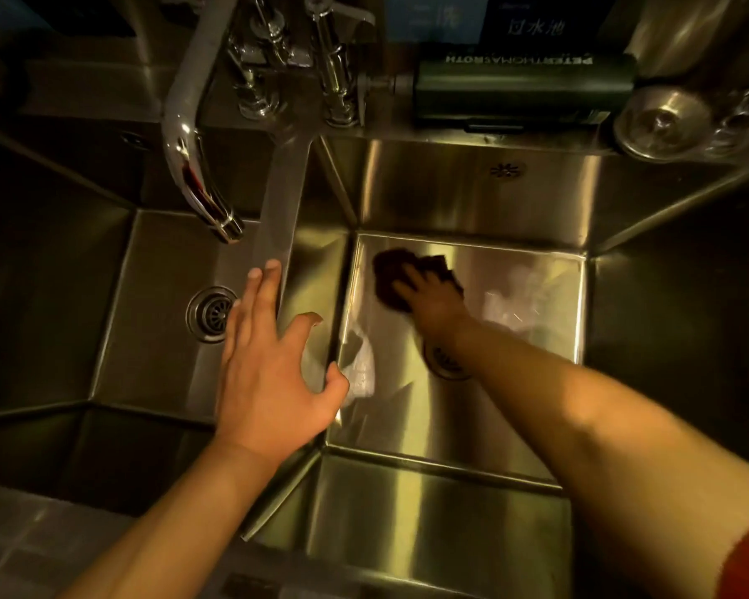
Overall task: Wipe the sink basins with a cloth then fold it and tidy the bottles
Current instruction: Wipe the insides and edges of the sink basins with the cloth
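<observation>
Two hands: right hand (429,302) presses the cloth (390,278) flat; left hand (273,361) spread on the divider (277,201).

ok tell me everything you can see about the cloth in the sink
The cloth is dark, brownish-black and bunched into a lump rather than spread flat; motion blur hides its weave and edges. It lies on the steel floor of the right basin, toward the back left corner, away from the drain. The right hand is on top of it, fingers over its middle, pressing it against the floor. Nothing else touches it; the left hand is on the divider between the basins.
</observation>
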Tool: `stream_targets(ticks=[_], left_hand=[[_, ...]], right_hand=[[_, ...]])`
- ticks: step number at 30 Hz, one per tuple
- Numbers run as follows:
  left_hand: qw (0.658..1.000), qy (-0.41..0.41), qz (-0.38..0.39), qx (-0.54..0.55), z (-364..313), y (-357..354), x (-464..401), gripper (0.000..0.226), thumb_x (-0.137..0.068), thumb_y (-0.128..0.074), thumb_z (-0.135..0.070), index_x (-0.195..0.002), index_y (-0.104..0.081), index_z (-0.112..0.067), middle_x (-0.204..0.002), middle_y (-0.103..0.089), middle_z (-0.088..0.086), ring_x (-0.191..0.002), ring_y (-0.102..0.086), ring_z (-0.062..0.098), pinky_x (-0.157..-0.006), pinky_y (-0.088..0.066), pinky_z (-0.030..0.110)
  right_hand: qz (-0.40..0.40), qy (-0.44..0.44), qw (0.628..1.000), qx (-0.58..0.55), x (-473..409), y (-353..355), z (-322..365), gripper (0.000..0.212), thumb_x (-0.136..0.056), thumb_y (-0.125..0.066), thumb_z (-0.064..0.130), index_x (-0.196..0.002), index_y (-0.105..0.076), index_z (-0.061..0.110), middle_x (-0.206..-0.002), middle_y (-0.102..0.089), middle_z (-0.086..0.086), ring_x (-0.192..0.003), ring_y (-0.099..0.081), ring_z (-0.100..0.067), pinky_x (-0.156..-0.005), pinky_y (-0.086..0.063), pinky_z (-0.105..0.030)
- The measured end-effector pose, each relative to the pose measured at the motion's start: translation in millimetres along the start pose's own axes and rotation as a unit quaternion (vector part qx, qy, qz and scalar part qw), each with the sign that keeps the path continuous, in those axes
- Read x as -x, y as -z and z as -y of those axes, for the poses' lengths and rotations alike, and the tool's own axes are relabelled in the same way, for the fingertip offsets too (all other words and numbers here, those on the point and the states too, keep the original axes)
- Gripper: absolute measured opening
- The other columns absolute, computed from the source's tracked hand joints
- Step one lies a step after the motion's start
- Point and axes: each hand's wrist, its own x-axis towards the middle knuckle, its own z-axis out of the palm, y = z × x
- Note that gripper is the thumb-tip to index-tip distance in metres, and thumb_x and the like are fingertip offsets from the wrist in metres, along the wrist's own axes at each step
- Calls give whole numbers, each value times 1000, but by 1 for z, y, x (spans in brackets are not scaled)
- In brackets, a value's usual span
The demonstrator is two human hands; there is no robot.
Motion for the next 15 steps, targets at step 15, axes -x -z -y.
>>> stream_targets(ticks=[15], left_hand=[[1000, 0, 3, -19, -4, 5, 0, 57, -74, -70, -50, -121, -69, -18, -172, -12, 14, -161, -2, 29, -125, -22, 59]], right_hand=[[29, -270, 962, -30, 135, -63, -125, 72, -90, -58, 16, -156, -31, 27, -168, -13, -14, -140, -35, -43, -124, -17, -53]])
